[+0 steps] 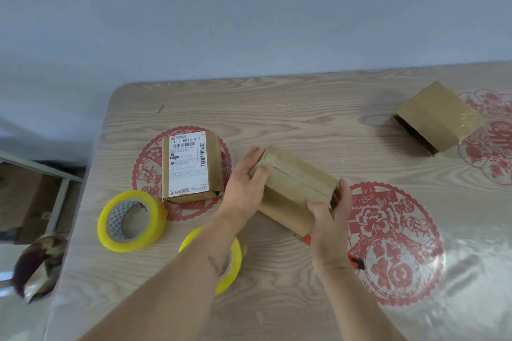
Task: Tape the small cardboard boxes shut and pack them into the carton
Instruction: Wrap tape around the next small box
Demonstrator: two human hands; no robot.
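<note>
A small brown cardboard box (293,188) lies at the table's centre, its taped seam facing up. My left hand (245,188) grips its far-left end, thumb on top. My right hand (331,219) grips its near-right end. A second small box with a white shipping label (191,166) stands to the left, untouched. A third small box (437,117) with tape on its right end lies at the far right. A yellow tape roll (130,220) rests at the left. Another yellow roll (232,260) is partly hidden under my left forearm.
A red-handled tool (356,260) lies on the wooden table (277,113) under my right wrist, mostly hidden. Red paper-cut decorations sit beneath a clear table cover. A brown carton (30,202) stands on the floor left of the table's rounded corner.
</note>
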